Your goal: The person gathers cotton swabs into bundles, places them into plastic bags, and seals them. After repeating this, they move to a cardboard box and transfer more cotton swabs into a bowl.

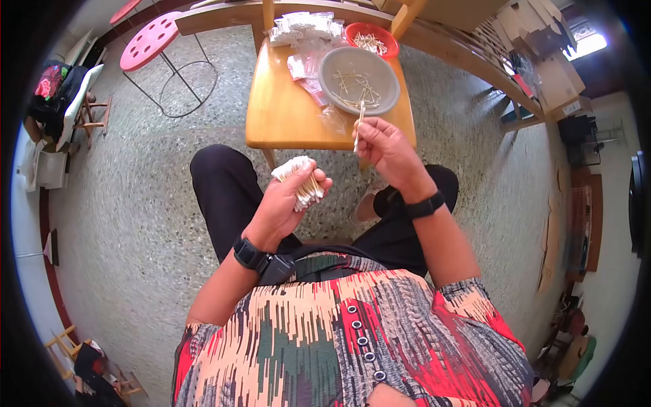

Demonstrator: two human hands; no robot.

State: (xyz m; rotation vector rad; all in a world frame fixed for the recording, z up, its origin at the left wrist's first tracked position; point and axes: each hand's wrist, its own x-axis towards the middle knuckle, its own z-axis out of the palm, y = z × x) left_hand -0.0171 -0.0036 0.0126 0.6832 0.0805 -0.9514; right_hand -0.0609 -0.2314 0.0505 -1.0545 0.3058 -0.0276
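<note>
A thick bundle of cotton swabs (308, 188), white tips at both ends, is wrapped in the fingers of my left hand (281, 203) above my lap. My right hand (388, 146) pinches what looks like one or two cotton swabs (359, 127) between thumb and fingers, at the chair's front edge. Just beyond it stands a grey bowl (327, 89) with several loose swabs (354, 87) scattered inside. Behind that bowl, a red bowl (351, 31) holds more swabs (369, 43). Both bowls rest on a wooden chair (271, 112).
Clear plastic packets (308, 27) are piled at the back of the chair seat, with red-and-white packaging (308, 80) beside the grey bowl. A pink round stool (150, 42) stands to the left. Cardboard boxes (559, 74) are stacked at the right.
</note>
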